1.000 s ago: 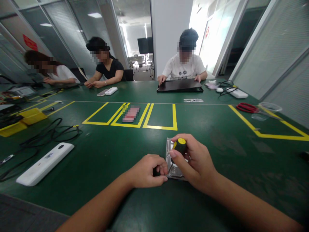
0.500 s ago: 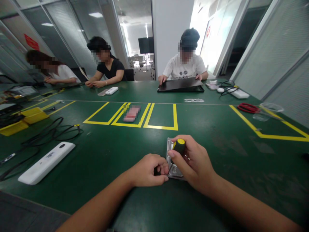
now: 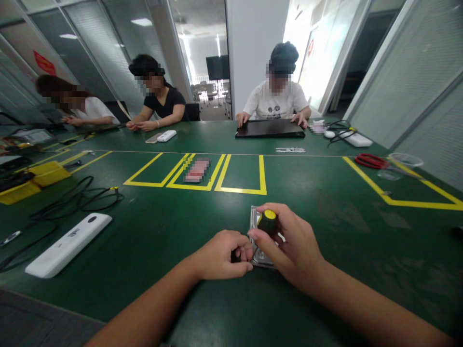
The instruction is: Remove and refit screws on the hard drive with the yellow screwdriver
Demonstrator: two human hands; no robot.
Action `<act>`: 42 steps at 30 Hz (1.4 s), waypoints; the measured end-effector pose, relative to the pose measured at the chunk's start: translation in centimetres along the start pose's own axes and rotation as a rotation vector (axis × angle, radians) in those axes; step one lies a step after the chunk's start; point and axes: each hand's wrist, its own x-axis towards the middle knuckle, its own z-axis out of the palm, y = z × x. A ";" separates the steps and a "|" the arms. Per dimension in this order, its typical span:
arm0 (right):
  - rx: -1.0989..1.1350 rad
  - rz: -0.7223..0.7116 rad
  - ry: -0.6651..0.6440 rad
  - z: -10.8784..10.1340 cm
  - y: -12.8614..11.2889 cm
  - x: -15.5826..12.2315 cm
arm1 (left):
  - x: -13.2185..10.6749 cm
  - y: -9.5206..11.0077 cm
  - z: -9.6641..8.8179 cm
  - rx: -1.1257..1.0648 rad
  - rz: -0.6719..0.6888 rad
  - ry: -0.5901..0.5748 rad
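A silver metal hard drive (image 3: 261, 258) lies flat on the green table (image 3: 162, 226) just in front of me. My right hand (image 3: 289, 246) is wrapped round a black screwdriver with a yellow cap (image 3: 267, 220), which stands upright over the drive's near left corner. My left hand (image 3: 220, 255) is curled shut at the drive's left edge, pinching a small dark thing I cannot make out. The screwdriver's tip is hidden behind my fingers.
A white oblong device (image 3: 67, 245) and black cables (image 3: 77, 195) lie to the left. Yellow tape boxes (image 3: 217, 176) mark the table's middle. Three people sit at the far side, one with hands on a black laptop (image 3: 269, 128). Red cable (image 3: 371, 161) lies at the right.
My right hand has shifted slightly on the screwdriver handle, which stays upright in place. My left hand has hardly moved. The far person's hands moved on the laptop.
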 end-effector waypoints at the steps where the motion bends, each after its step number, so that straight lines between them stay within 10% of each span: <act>1: 0.007 -0.012 0.005 0.1 0.0 -0.1 | 0.0 0.0 0.0 0.000 0.002 -0.001; 15: 0.077 -0.241 0.065 -0.7 -0.7 0.2 | 0.1 0.1 0.1 0.005 0.016 0.013; 42: -0.076 -0.107 -0.013 -2.6 -3.3 2.1 | 0.4 -0.8 -0.1 -0.065 -0.056 -0.072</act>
